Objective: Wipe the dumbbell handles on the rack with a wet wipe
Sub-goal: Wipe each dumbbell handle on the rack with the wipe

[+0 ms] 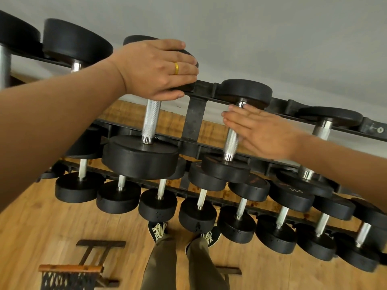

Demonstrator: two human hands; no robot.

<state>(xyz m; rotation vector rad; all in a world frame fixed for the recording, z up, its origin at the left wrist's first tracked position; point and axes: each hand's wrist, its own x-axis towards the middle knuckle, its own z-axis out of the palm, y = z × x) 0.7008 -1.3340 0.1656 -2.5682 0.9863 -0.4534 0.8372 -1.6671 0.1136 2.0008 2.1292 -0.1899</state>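
A tiered black dumbbell rack [195,120] stands across the view over a wooden floor [62,218], with a row of smaller dumbbells [196,214] on the lower tier and heavier ones above. On the top tier the big dumbbell [142,158] lies with its long axis running away from the person, near head low in view and far head up against the back rail. The left hand [155,68] grips that far head, fingers curled over its top edge and thumb tucked beneath, which looks like steadying. Its knurled handle [151,120] is bare between the two heads. Just to the right, past the rack's upright brace, the next dumbbell [226,168] lies the same way. The right hand [266,135] comes in from the right with fingers straight and pressed together, laid flat against this second handle [231,143] and crossing its long axis. That makes the right hand the nearer one to the steel being cleaned. No wet wipe shows; whether one sits under the palm cannot be told. A wiping stroke here would likely run along the handle, from far head to near head. A third handle [322,130] waits further right. A gold ring [176,68] sits on a left-hand finger.
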